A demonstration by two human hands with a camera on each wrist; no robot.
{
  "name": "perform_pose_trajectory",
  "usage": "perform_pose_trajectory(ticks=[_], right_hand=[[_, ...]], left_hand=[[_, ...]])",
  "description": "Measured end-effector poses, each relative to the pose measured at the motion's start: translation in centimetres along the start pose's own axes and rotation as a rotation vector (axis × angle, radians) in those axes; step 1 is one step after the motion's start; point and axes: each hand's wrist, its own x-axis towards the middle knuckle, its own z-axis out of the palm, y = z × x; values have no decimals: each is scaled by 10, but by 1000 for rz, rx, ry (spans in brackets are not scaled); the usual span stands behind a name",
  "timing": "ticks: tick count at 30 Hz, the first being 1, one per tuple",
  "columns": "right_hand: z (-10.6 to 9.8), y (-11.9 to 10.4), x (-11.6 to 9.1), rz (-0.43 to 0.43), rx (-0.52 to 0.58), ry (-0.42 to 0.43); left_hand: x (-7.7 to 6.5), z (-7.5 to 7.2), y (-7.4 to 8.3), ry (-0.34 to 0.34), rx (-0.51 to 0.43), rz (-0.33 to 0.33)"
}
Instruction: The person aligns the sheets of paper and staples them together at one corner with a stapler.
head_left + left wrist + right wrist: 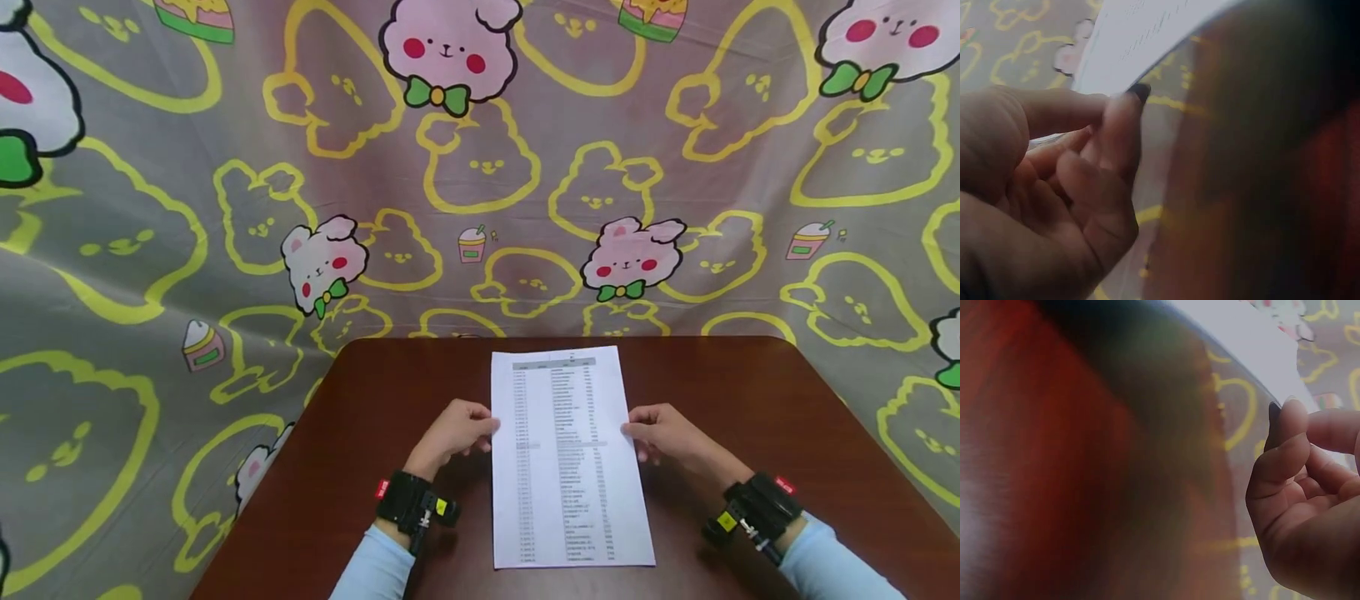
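A white sheet of paper (546,467) printed with columns of small text stands out over the table in the head view. My left hand (459,432) pinches its left edge between thumb and fingers, a little above mid-height. On the opposite edge, my right hand (663,433) pinches the sheet at about the same height. The left wrist view shows the left hand (1066,181) with thumb and fingertip meeting at the paper's edge (1129,50). In the right wrist view, the right hand (1310,494) grips the paper (1254,350) likewise, other fingers curled below. The print is too small to read.
The dark reddish-brown table (405,375) has rounded far corners. Behind it hangs a grey curtain (450,183) with yellow outlines and cartoon rabbits. Black wrist cameras are strapped on the left wrist (411,504) and the right wrist (757,512), above light blue sleeves.
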Motion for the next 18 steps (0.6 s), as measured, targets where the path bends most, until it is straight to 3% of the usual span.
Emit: perform_pose_trajectory(ticks=[5,12,18], right_hand=[[11,20,-1,71,-27,-22],[15,34,2,106,-40,-89],[15,33,3,132,-68,-118]], left_hand=[[-4,16,-12,-18,128,-39],[-2,35,-18,-12,200,-21],[1,40,-21,-1,235,-41]])
